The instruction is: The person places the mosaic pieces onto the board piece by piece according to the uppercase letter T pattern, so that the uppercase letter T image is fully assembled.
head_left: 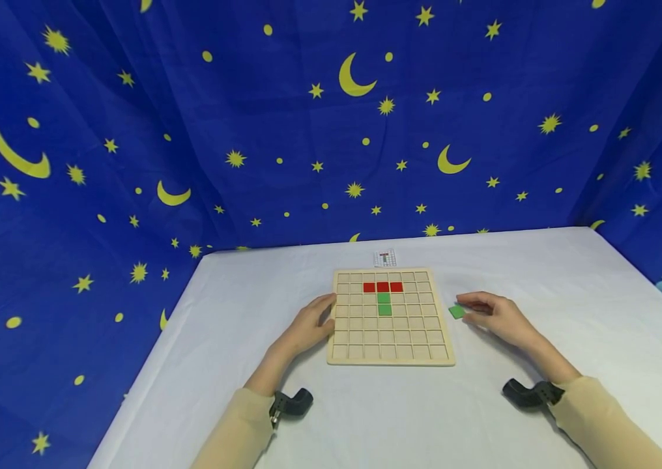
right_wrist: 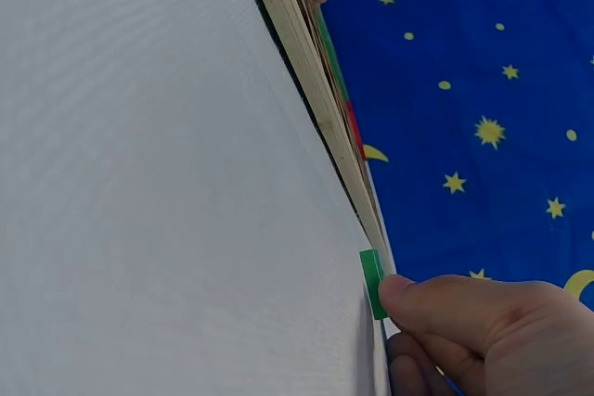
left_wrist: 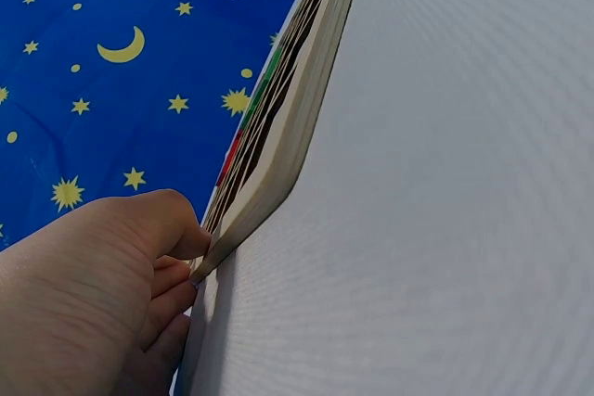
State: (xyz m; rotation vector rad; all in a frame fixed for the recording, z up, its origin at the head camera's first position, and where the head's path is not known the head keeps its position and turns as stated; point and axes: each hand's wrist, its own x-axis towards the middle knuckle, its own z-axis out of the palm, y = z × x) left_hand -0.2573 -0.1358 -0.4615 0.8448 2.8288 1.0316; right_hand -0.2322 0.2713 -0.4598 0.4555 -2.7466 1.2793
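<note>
board (head_left: 391, 317): three red tiles (head_left: 382, 286) and two green tiles (head_left: 384, 303) seated as a T | my left hand (head_left: 307, 326) steadies its left edge, fingers relaxed | my right hand (head_left: 492, 312) pinches a loose green tile (head_left: 457, 311) on the table (head_left: 483, 404) just right of the board, not yet placed

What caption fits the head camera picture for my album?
Left hand rests against a wooden grid board holding red and green tiles, while the right hand touches a loose green square tile.

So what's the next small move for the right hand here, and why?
Probably lift the loose green tile that the right hand touches on the table and carry it toward the board, since two green tiles already run down under the red row.
</note>
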